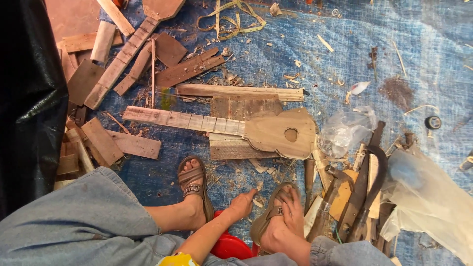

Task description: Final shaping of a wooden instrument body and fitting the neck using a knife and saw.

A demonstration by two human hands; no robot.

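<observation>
Knees bent, left hand (242, 201) empty with fingers loose, right hand (294, 212) resting on sandal (270, 216); just beyond lies cut, unfinished guitar (276, 133).

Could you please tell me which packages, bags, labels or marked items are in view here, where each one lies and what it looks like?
Clear plastic bag: crumpled, right of the wooden guitar-shaped cutout.
Large clear plastic bag: far right, beside the tools, milky and wrinkled.
Tape measure: top centre on the blue tarp, yellow, loosely looped.
Tape roll: right edge, small, round, black.
No signs or screens are visible.
</observation>
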